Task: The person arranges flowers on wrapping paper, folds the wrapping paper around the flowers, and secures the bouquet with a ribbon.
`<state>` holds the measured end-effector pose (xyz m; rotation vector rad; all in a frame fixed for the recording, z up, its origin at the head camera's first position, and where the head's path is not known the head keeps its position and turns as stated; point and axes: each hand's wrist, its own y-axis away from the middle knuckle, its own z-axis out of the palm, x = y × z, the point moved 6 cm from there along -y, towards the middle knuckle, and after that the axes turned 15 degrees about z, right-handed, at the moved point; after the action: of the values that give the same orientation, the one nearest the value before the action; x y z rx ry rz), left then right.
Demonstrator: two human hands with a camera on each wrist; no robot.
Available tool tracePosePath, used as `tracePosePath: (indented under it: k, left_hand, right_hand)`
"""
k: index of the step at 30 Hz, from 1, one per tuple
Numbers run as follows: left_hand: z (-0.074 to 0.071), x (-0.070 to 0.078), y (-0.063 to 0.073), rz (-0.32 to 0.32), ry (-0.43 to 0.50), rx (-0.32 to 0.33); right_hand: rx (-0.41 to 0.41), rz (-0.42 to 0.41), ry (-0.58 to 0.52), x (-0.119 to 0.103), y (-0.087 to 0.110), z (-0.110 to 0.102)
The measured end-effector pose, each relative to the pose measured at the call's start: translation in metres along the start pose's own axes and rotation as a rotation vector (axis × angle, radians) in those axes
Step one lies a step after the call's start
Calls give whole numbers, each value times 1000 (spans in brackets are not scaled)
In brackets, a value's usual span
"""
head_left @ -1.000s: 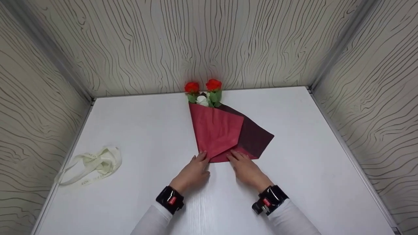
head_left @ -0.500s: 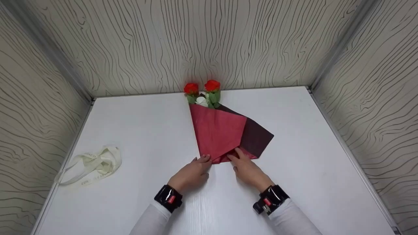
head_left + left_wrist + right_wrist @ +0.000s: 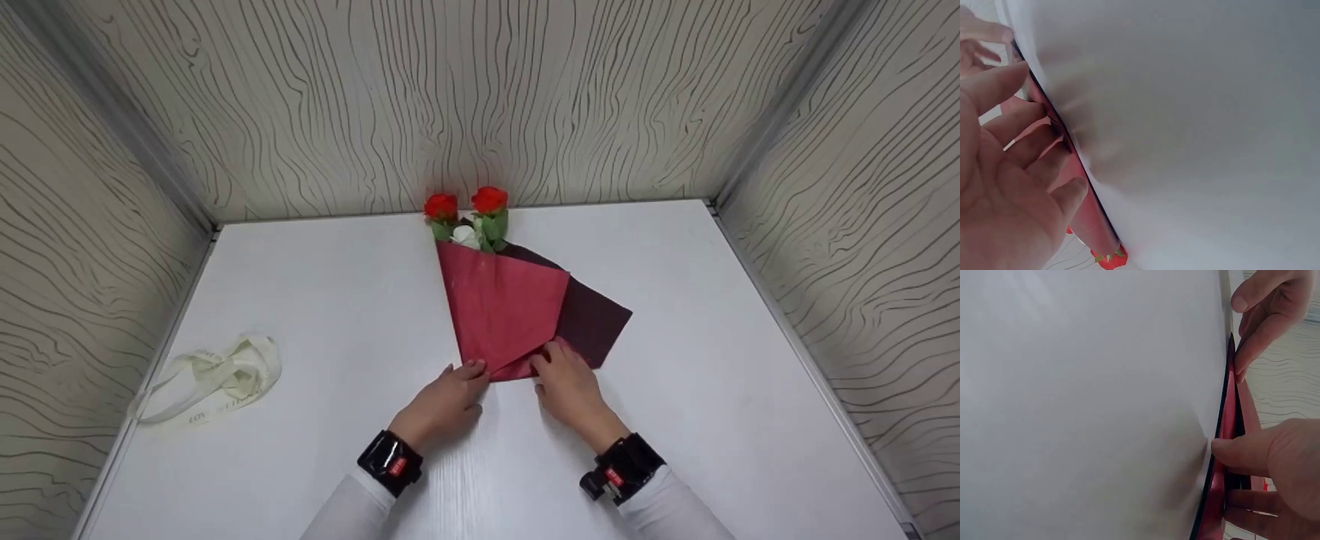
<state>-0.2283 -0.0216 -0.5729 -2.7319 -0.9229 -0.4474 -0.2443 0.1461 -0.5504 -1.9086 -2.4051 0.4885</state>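
Note:
A bouquet wrapped in red paper (image 3: 502, 307) with a dark underside lies on the white table. Two red roses (image 3: 490, 199) and a white rose (image 3: 465, 237) show at its top. My left hand (image 3: 446, 401) rests with mostly straight fingers on the paper's lower left corner. At the bottom fold, right of centre, my right hand (image 3: 574, 390) pinches the wrapping paper between thumb and fingers. In the right wrist view, the thumb (image 3: 1241, 453) lies at the folded red edge (image 3: 1229, 410), with the other fingers further along it. The stems are hidden inside the wrap.
A loose heap of cream ribbon (image 3: 247, 367) with printed letters lies at the table's left. Wood-patterned panels (image 3: 480, 97) wall the back and both sides. The rose heads come close to the back panel.
The bouquet has slid slightly toward me, and its front red flap reaches further right. My right fingers have curled more at the bottom fold. The left hand follows the corner slightly.

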Motion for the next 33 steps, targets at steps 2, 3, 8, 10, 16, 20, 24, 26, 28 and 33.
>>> tracePosePath:
  k: [2,3,8,10,16,20,24,26,28,33]
  left_hand:
    - [0,1,0,6,-17,13]
    - [1,1,0,9,-24,19]
    - [-2,0,-1,48,-71,67]
    - [-4,0,-1,64,-84,91]
    - [-6,-5,1,36,-113,121]
    - [-5,-7,3,13,-116,92]
    - [-3,-4,4,24,-92,64]
    - [-2,-3,4,25,-81,53]
    - [-1,-2,5,27,-74,47]
    - [-1,2,7,26,-54,50]
  right_hand:
    - [71,-23,-9,-6,-3,-5]
    - [94,-38,-17,-9,-5,-7]
    - [27,-111,0,-17,-11,0]
    - [-28,-120,34,-17,-12,7]
    - [-59,-123,64,-14,-10,18]
    - [-36,-125,55,-13,-10,19]
    - [-37,-125,40,-12,-10,20]
    - [-36,-123,28,-12,-9,21]
    - [-32,-122,15,-12,-9,20]
    - [-15,-120,3,-12,-8,17]
